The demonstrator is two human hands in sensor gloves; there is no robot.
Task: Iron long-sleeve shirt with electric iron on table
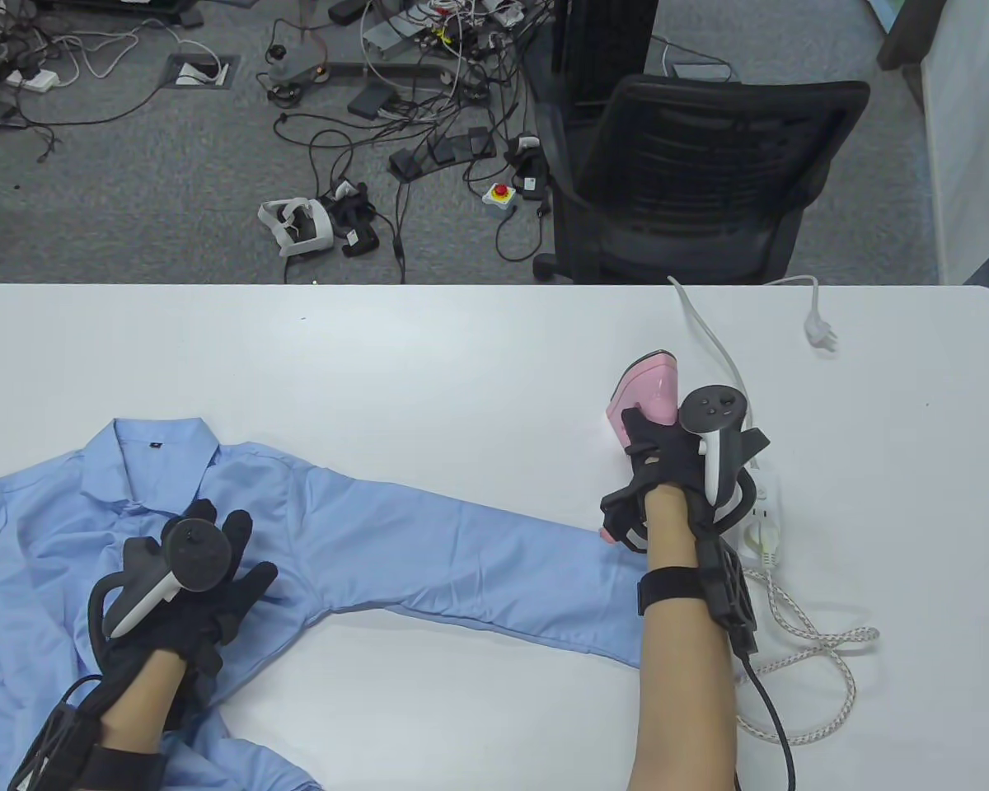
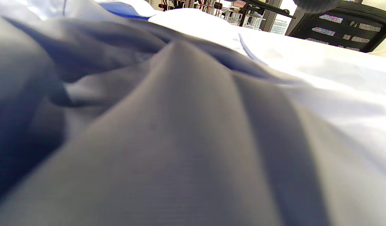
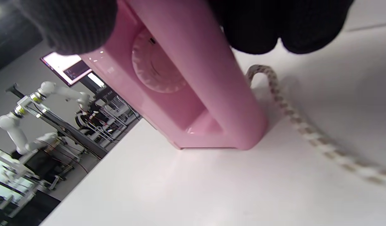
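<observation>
A light blue long-sleeve shirt (image 1: 363,544) lies at the table's front left, one sleeve stretched out to the right. My left hand (image 1: 206,568) rests flat on the shirt's chest with fingers spread. The left wrist view shows only blurred folds of the shirt (image 2: 193,131) up close. My right hand (image 1: 667,470) grips the handle of the pink iron (image 1: 647,395), just right of the sleeve's cuff. The iron's pink tip shows below my hand, at the cuff. In the right wrist view the iron (image 3: 186,94) has its rear end down on the white table (image 3: 211,188).
A white power strip (image 1: 765,515) lies under my right wrist. A braided cord (image 1: 824,651) loops at the front right and shows in the right wrist view (image 3: 306,128). A white cable and plug (image 1: 820,334) lie at the back right. A black office chair (image 1: 692,181) stands behind the table.
</observation>
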